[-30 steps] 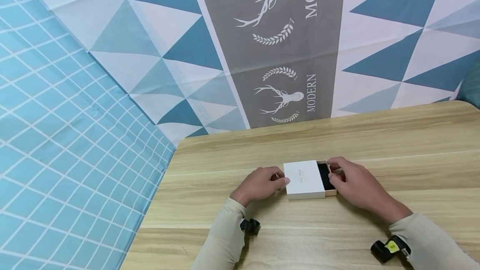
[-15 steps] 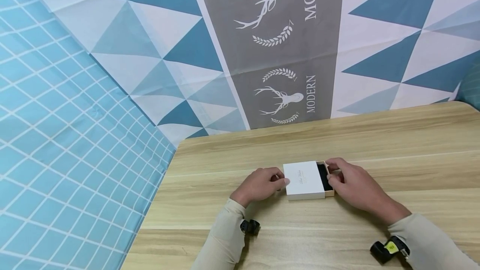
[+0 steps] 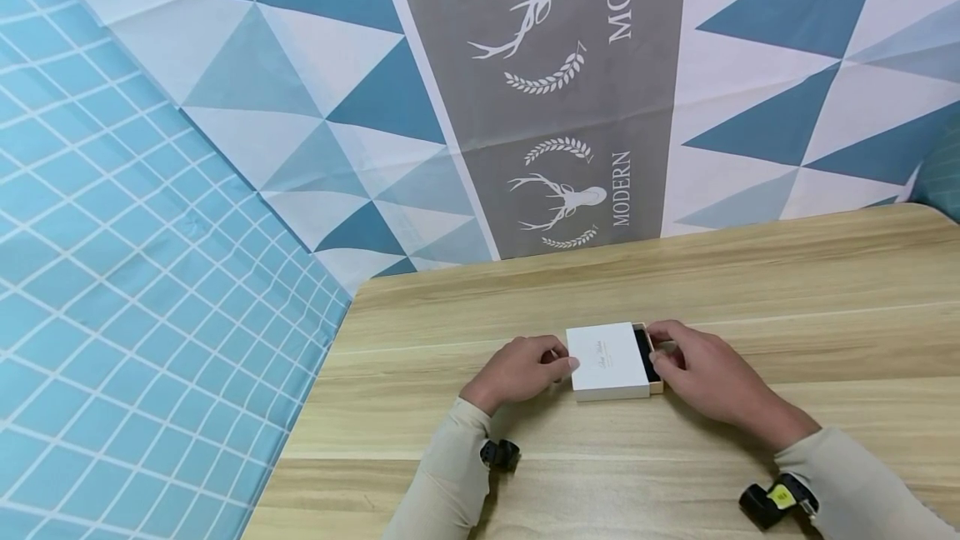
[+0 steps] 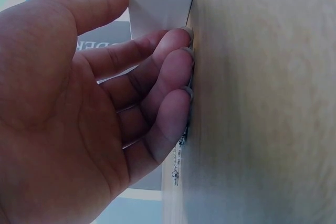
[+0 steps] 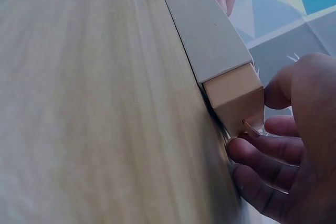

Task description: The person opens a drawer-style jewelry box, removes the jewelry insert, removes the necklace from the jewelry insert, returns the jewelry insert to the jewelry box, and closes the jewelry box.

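A flat white box sleeve with fine lettering lies on the table in the head view. The tan inner drawer, with a black lining, sticks out a little at its right end. My left hand holds the sleeve's left end, its thumb at the top edge and fingers curled against the end wall. At the other end, my right hand has thumb and fingers around the drawer's end. A small ribbon tab shows at that end by the fingertips in the right wrist view.
The wood-grain table runs back to a patterned cloth wall. A blue gridded cloth hangs along its left side. A thin chain-like thing shows below the curled fingers in the left wrist view.
The right hand has moved slightly left, and the drawer has slid further into the sleeve, so a narrower strip of black lining shows. The left hand and sleeve stay put.
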Demonstrator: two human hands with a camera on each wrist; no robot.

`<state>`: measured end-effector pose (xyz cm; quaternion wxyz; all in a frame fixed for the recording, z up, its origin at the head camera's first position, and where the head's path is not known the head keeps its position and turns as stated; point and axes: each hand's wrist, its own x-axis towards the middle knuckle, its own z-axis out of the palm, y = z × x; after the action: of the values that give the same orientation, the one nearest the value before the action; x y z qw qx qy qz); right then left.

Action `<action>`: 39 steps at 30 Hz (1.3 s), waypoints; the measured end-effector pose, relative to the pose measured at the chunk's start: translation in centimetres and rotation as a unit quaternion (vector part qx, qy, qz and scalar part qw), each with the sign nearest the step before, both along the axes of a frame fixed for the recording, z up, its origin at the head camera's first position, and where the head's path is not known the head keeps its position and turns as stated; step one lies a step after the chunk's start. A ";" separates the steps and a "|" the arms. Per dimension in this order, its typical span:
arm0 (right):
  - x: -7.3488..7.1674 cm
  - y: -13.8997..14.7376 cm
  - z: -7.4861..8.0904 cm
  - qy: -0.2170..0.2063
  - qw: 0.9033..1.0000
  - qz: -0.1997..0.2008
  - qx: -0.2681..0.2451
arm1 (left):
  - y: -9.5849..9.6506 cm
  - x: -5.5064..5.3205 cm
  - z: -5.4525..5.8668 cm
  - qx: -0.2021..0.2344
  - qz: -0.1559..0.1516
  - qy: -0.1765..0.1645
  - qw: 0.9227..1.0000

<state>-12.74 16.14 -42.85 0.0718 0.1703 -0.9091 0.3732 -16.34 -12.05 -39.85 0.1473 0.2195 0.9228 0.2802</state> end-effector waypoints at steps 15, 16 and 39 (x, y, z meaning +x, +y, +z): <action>0.0 -0.1 -0.2 0.000 1.000 0.006 0.012 | 0.0 0.1 0.0 0.000 -0.001 -0.002 1.000; 0.0 -0.1 -0.2 0.000 1.000 0.007 0.012 | 0.0 0.1 0.0 0.000 -0.001 -0.001 1.000; 0.1 -0.5 -0.2 0.008 1.000 0.006 0.017 | -0.2 0.0 -0.1 0.000 -0.002 -0.002 1.000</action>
<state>-12.60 15.67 -43.00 0.0737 0.1802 -0.9138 0.3565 -16.31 -12.25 -39.96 0.1492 0.2204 0.9223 0.2801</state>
